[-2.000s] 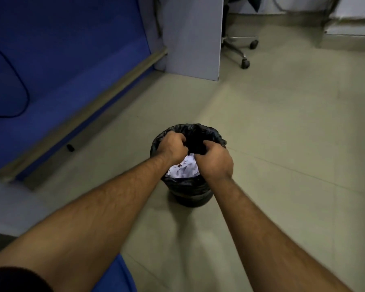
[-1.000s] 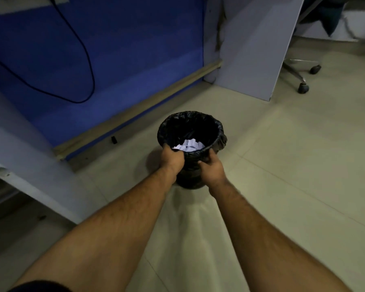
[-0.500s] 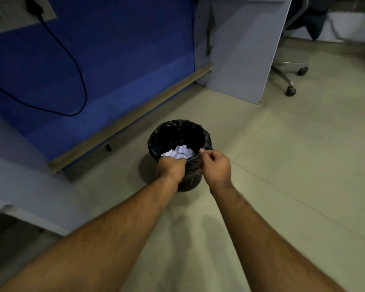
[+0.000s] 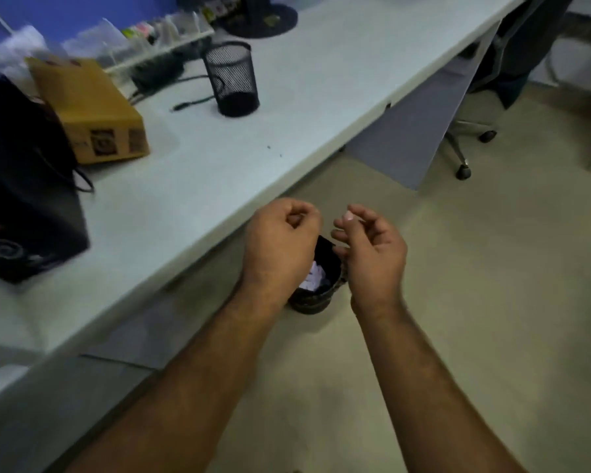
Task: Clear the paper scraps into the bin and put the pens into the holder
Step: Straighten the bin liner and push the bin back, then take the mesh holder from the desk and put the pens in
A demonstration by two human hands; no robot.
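A broad bare strip of the desk (image 4: 239, 155) is left free between its near edge and the mesh holder (image 4: 232, 78). The holder's mouth is unobstructed from above. At its nine o'clock the way is narrowed by a cardboard box (image 4: 89, 110) and a black bag (image 4: 21, 186); a cable (image 4: 191, 104) is laid just beside its base.

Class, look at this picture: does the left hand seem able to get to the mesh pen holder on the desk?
Probably yes. The left hand looks empty, and bare desk lies between it and the mesh pen holder; the cardboard box sits off to the side.
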